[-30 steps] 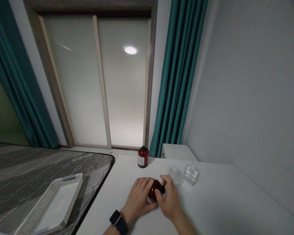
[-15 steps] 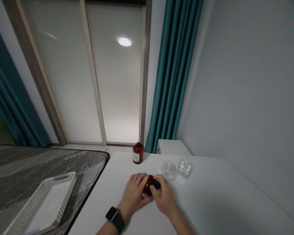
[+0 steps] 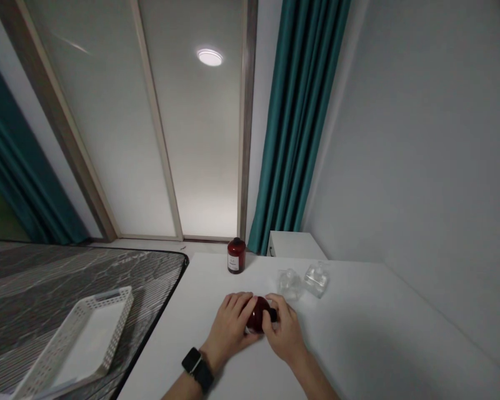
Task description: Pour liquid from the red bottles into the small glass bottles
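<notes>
A dark red bottle (image 3: 257,315) lies tilted in front of me, its black cap (image 3: 273,315) pointing right. My left hand (image 3: 230,322), with a black watch on the wrist, is wrapped round the bottle's body. At the other end, my right hand (image 3: 284,328) has its thumb and fingers closed on the black cap. A second red bottle (image 3: 236,256) with a white label and a dark top stands upright farther back on the white table (image 3: 183,328). Most of the held bottle's label is hidden by my hands.
Two pieces of crumpled clear plastic, a left one (image 3: 289,284) and a right one (image 3: 316,279), lie beyond my right hand. A white perforated basket (image 3: 119,328) rests on the grey patterned surface at the left. A white cabinet (image 3: 294,244) stands behind the table.
The view has tilted slightly. My right hand and the cap have shifted a little to the right, while my left hand keeps its hold on the bottle.
</notes>
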Demonstrator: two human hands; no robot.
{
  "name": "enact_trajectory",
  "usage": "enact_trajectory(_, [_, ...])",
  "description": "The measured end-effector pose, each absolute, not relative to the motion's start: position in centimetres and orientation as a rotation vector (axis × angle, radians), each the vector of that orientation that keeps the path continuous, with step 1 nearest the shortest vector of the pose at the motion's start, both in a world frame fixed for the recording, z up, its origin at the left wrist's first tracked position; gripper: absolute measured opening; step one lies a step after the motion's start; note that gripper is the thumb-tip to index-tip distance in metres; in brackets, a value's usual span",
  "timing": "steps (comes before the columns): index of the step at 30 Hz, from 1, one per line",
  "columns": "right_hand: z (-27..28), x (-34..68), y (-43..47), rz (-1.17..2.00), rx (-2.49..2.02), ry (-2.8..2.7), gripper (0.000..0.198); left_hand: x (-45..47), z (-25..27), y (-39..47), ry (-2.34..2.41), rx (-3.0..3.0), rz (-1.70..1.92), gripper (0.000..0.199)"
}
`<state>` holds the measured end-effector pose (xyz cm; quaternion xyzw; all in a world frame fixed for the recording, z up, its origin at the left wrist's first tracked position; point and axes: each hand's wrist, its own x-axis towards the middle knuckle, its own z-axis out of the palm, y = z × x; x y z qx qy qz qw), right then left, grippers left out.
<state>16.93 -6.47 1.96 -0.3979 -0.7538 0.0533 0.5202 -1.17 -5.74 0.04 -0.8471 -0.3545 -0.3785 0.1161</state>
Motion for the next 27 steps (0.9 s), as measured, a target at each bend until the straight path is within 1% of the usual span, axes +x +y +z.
enact_trajectory(3, [1.6, 16.8, -6.9, 0.115, -0.831, -1.786, 0.029, -1.1, 0.3, -5.8, -1.066, -2.471, -1.152, 0.062])
enact_trajectory(5, [1.4, 16.7, -7.1, 0.111, -0.791, -1.757, 0.029, -1.2, 0.5, -5.8, -1.076, -2.471, -1.181, 0.061])
enact_trajectory(11, [0.9, 15.9, -7.0, 0.143, -0.841, -1.704, 0.015, -1.2, 0.6, -5.8, -1.021, -2.473, -1.184, 0.059])
enact_trajectory(13, [0.8, 15.8, -7.0, 0.126, -0.841, -1.689, 0.014, -1.2, 0.6, -5.8, -1.014, -2.48, -1.164, 0.057])
enact_trajectory(17, [0.9, 15.9, -7.4, 0.097, -0.85, -1.684, 0.02, -1.1, 0.4, -5.8, -1.022, -2.49, -1.158, 0.055])
enact_trajectory(22, [1.1, 16.1, -7.6, 0.142, -0.857, -1.728, 0.027, -1.4, 0.3, -5.7, -1.075, -2.495, -1.21, 0.059])
enact_trajectory(24, [1.2, 16.2, -7.4, 0.156, -0.876, -1.719, 0.022, -1.5, 0.2, -5.7, -1.069, -2.507, -1.2, 0.06])
enact_trajectory(27, [1.7, 16.3, -7.1, 0.164, -0.916, -1.724, 0.01, -1.5, 0.1, -5.6, -1.045, -2.515, -1.186, 0.062])
